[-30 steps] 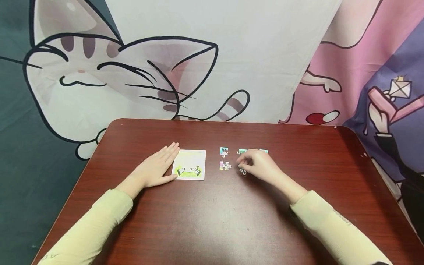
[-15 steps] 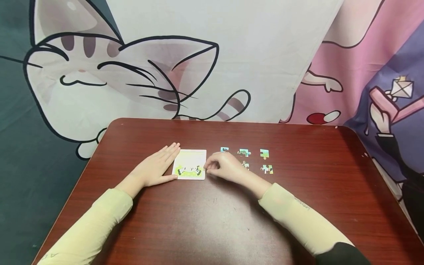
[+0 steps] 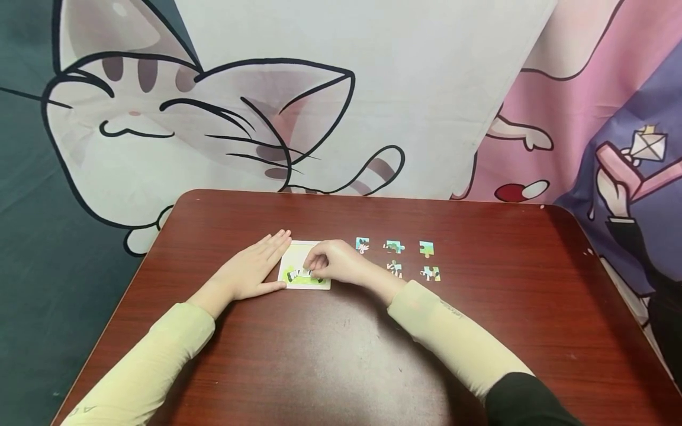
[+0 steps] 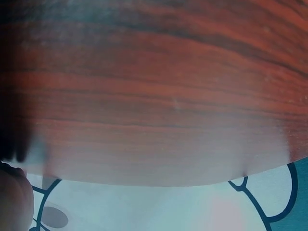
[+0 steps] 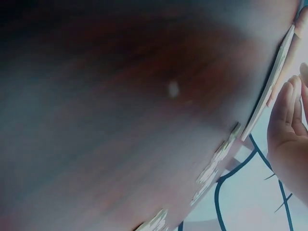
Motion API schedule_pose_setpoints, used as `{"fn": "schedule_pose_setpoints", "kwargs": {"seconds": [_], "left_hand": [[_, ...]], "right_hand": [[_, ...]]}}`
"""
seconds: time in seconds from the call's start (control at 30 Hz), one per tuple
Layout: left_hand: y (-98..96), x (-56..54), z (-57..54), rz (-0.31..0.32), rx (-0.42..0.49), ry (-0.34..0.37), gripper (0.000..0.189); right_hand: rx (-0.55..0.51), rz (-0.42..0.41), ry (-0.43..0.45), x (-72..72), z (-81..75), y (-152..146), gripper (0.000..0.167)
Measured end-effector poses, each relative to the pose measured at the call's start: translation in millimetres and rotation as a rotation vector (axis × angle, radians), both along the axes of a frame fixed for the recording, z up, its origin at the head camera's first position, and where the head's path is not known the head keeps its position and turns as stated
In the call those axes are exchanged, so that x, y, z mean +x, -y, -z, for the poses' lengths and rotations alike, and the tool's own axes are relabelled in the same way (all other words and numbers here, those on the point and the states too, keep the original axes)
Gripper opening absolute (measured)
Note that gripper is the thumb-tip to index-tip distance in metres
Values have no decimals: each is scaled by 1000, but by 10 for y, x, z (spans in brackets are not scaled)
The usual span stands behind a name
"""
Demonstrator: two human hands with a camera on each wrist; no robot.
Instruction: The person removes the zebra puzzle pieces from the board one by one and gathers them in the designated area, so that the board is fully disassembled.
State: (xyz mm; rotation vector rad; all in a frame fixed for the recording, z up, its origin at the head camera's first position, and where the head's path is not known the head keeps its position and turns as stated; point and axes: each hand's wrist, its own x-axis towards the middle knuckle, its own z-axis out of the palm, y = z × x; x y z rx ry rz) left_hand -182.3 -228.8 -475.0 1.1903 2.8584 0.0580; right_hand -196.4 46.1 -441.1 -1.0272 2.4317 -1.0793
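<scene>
A square puzzle board [image 3: 296, 248] with a pale frame lies on the table, zebra and green artwork along its lower part. My left hand [image 3: 247, 272] rests flat at the board's left edge, fingers straight and thumb apart. Over the board's right half, my right hand [image 3: 338, 262] pinches a small jigsaw piece, mostly hidden by the fingertips. In the right wrist view the curled fingers of my right hand [image 5: 288, 120] show beside the board's edge [image 5: 269, 86]. The left wrist view shows mainly tabletop.
Several loose jigsaw pieces lie right of the board in two rows, among them a zebra piece [image 3: 362, 245], a green piece [image 3: 394, 247] and a corner-like piece [image 3: 426, 249]. The dark red wooden table [image 3: 319, 367] ends at a cartoon-cat curtain [image 3: 426, 89].
My right hand has moved left from the loose pieces onto the board. The lower-left loose piece is gone from its spot. My left hand has stayed in place.
</scene>
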Motion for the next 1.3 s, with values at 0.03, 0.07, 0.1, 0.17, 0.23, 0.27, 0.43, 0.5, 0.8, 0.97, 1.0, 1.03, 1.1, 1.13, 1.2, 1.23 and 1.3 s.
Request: {"fn": "schedule_pose_setpoints", "kwargs": {"seconds": [0.03,0.07,0.1,0.17,0.23,0.27,0.43,0.5,0.8,0.97,1.0,1.03,1.1,1.13,1.2,1.23,1.3], "left_hand": [[0,0,0,3,1,-3,98],[0,0,-1,4,2,-4,98],[0,1,-1,4,1,-4,98],[1,2,2,3,3,-3,98],[2,4,4,1,5,0,98],[3,6,4,-1,5,3,98],[6,13,7,-1,6,1,99],[6,12,13,3,8,-3,99],[0,4,33,6,9,-15,100],[3,14,24,-1,12,-5,99],[3,14,22,-2,13,-2,99],[2,14,22,-2,12,-1,99],[-1,10,22,-2,10,0,99],[-2,9,23,-2,10,0,99],[-2,6,26,0,9,0,99],[-1,6,28,2,10,-1,99],[2,4,34,8,14,-5,99]], "right_hand": [[2,-6,0,-9,0,24,11],[6,-12,1,-17,3,46,11],[10,-18,4,-25,6,69,11],[21,-32,9,-40,8,109,11],[35,-43,12,-57,17,148,12],[41,-45,20,-66,22,166,13],[68,-54,32,-105,42,254,17],[83,-63,27,-118,45,283,18],[153,-115,-55,-150,36,339,25],[161,-138,-69,-165,49,349,26],[162,-142,-73,-168,50,349,26],[164,-145,-77,-170,51,350,26],[169,-149,-88,-170,46,350,27],[174,-151,-97,-166,41,348,27],[180,-156,-109,-159,28,350,29],[182,-160,-113,-154,22,352,30],[186,-170,-126,-146,15,357,32]]}}
